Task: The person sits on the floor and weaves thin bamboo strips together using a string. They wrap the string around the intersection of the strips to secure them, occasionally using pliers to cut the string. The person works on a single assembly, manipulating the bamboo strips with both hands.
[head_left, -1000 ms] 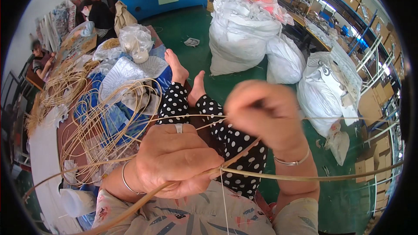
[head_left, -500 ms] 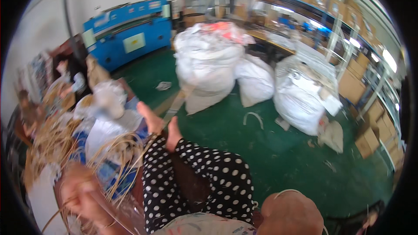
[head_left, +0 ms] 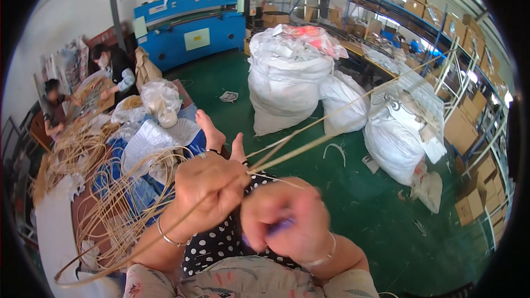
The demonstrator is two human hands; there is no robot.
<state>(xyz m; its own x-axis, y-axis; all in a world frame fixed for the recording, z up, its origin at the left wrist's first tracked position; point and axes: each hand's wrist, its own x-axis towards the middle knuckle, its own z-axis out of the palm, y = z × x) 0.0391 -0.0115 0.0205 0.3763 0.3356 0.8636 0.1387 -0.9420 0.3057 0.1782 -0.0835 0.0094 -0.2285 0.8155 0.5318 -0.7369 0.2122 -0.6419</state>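
In front of my lap my left hand (head_left: pixel 210 187) is closed, pinching long tan rattan strips (head_left: pixel 298 152). They run out past the fingertips toward the upper right, and one long end bends back below the left wrist. My right hand (head_left: pixel 287 222) is curled right beside it, blurred by motion. A small purple thing (head_left: pixel 281 225) shows inside its fingers; its kind is hard to make out. Left of my arms, loops of loose rattan strips (head_left: pixel 118 209) are heaped on the table. Bare feet (head_left: pixel 210 129) and dotted black trousers (head_left: pixel 212 248) lie below and beyond my hands.
Big stuffed white sacks (head_left: pixel 284 85) stand on the green floor (head_left: pixel 353 209) ahead, with a filled sack (head_left: pixel 397 138) to the right. Cardboard boxes (head_left: pixel 469 204) and shelving line the right side. A blue machine (head_left: pixel 190 41) stands behind. Two people (head_left: pixel 113 72) work at the left.
My left hand has risen from the lower left to the middle, bringing rattan strips. My right hand has come up from the lower right beside it. The view has shifted slightly.
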